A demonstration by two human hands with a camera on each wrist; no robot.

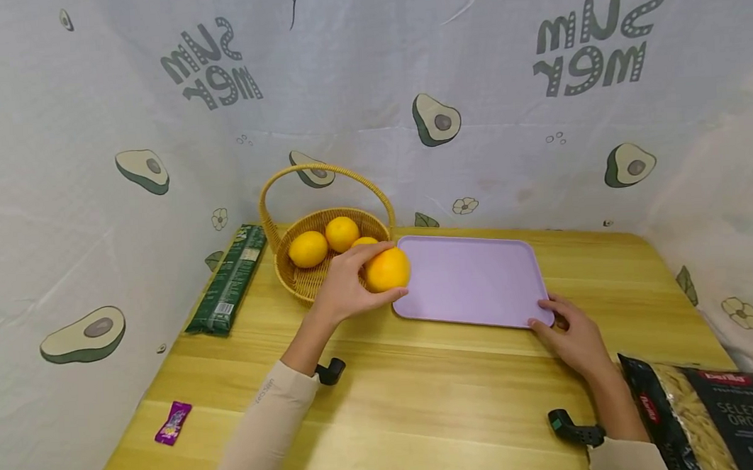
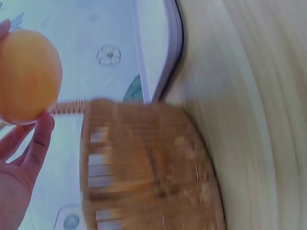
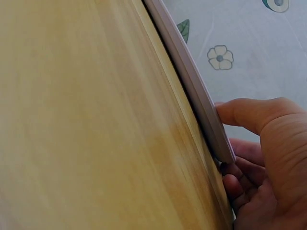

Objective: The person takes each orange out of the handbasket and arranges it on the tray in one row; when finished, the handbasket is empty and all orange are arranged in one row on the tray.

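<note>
My left hand [image 1: 343, 285] holds an orange [image 1: 388, 269] between thumb and fingers, raised above the right side of a wicker basket [image 1: 281, 274]. In the left wrist view the same orange [image 2: 29, 76] shows at the left, with the blurred basket [image 2: 144, 167] below it. Inside the basket lie a lemon-shaped yellow fruit [image 1: 308, 249], a round orange one [image 1: 342, 234] and another [image 1: 365, 241] partly hidden by my hand. My right hand [image 1: 573, 335] grips the near right corner of a lilac tray [image 1: 471, 280]. Its thumb touches the tray's edge [image 3: 204, 103] in the right wrist view.
A dark green packet [image 1: 232, 285] lies left of the basket. Toward the front left is a small purple wrapped sweet [image 1: 173, 423]. A bag of penne pasta [image 1: 711, 409] lies at the front right. A printed cloth [image 1: 368, 72] hangs behind the wooden table [image 1: 423, 396].
</note>
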